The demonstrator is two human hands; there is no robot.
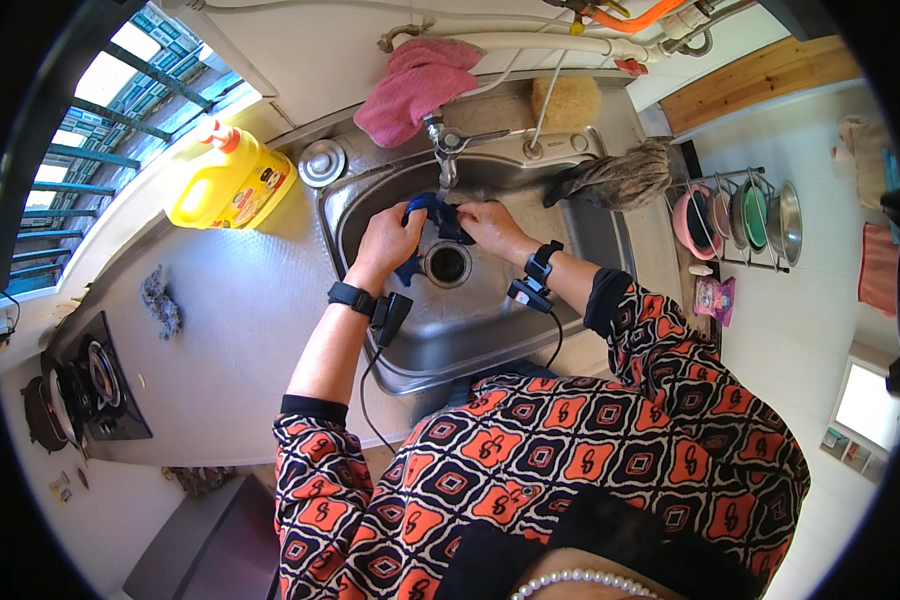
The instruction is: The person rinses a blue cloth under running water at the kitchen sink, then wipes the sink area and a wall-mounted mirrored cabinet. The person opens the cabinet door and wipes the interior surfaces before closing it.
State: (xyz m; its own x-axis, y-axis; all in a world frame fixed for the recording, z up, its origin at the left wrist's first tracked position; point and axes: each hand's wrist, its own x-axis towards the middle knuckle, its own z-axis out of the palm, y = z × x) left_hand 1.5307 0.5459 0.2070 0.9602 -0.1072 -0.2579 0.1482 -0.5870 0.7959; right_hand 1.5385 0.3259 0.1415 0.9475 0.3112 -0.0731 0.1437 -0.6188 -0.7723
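Over the steel sink [487, 322], my left hand [390, 236] and my right hand [495, 227] grip a dark blue cloth [442, 216] between them, just below the faucet [448, 150]. Part of the cloth hangs down beside the round drain [448, 265]. Fingertips of both hands are closed on its edges. Whether water is running cannot be told. A pink towel [420, 86] hangs behind the faucet, and a grey-brown cloth [622, 180] is draped at the sink's right side.
A yellow pump bottle [236, 184] and a round metal sink stopper [322, 163] stand left of the sink. Grey steel wool [161, 302] lies on the counter before a gas stove [105, 375]. A sponge [568, 103] is behind the sink; a dish rack [742, 217] with bowls stands right.
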